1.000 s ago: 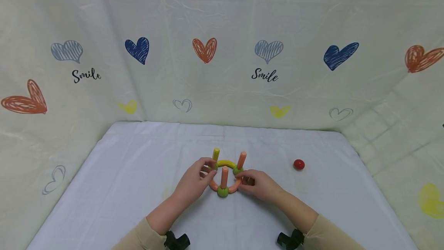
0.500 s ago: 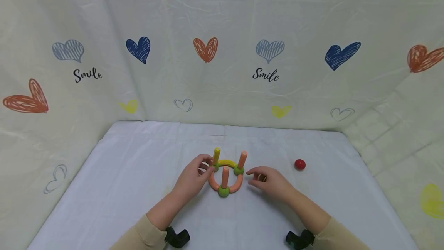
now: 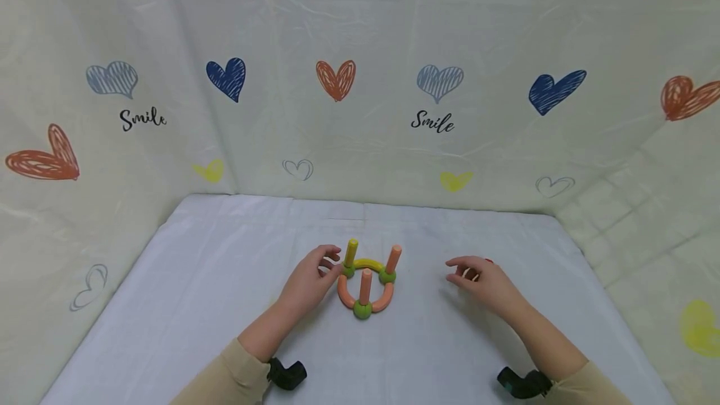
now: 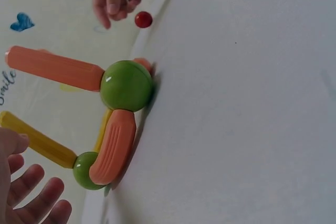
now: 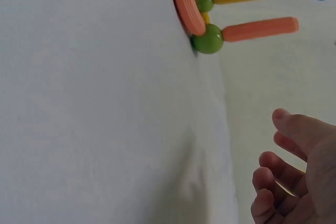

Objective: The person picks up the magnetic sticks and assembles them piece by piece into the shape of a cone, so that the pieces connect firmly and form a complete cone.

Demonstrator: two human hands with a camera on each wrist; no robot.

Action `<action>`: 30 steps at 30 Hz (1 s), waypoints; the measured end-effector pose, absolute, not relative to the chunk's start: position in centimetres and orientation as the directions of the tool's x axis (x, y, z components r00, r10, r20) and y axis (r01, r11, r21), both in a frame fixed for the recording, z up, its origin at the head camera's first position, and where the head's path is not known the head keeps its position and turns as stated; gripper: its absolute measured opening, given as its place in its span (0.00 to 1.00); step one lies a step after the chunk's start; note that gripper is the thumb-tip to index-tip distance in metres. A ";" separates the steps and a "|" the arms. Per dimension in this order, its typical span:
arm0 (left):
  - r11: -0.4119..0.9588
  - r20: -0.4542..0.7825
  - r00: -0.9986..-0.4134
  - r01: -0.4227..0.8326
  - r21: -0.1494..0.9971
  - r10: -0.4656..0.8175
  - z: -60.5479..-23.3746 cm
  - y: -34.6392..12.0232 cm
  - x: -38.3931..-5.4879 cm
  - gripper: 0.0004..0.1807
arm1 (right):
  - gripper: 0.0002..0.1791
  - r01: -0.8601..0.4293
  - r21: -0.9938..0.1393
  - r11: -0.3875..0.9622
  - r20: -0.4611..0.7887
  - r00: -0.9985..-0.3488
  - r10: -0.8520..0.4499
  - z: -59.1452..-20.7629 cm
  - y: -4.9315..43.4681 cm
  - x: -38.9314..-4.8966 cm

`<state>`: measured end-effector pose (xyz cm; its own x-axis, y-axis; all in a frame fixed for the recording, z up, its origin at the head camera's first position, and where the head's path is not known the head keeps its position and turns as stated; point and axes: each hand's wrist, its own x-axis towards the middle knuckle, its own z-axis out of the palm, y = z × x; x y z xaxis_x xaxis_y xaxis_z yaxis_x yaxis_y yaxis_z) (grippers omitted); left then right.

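On the white table lies a ring of curved orange rods [image 3: 345, 292] and a curved yellow rod [image 3: 369, 264], joined by green balls [image 3: 362, 310]. A straight yellow rod [image 3: 351, 251] and two straight orange rods [image 3: 365, 286] stand up from the balls. My left hand [image 3: 310, 275] is beside the yellow upright, fingers loosely bent and holding nothing; whether a fingertip touches it I cannot tell. My right hand [image 3: 488, 281], relaxed and holding nothing, hovers right of the ring. A red ball [image 4: 143, 19] shows whole in the left wrist view; in the head view that hand mostly covers it.
A white cloth [image 3: 225, 236] covers the table. Behind it and at the sides hang pale sheets printed with hearts [image 3: 335, 80]. Black wrist cameras [image 3: 288, 374] sit at both sleeve cuffs.
My right hand has come off the ring and moved right, until it covers most of the red ball. The left hand has eased slightly back from the yellow upright. The ring stays in place.
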<state>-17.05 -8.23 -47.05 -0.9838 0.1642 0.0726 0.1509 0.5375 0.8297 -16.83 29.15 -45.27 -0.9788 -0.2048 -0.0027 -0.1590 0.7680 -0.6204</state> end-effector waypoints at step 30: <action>0.535 0.109 -0.973 0.204 0.820 0.204 -46.4 -7.0 -18.4 0.27 | 0.36 0.072 -0.542 0.837 -0.166 -0.986 -0.022 -46.1 36.3 -18.6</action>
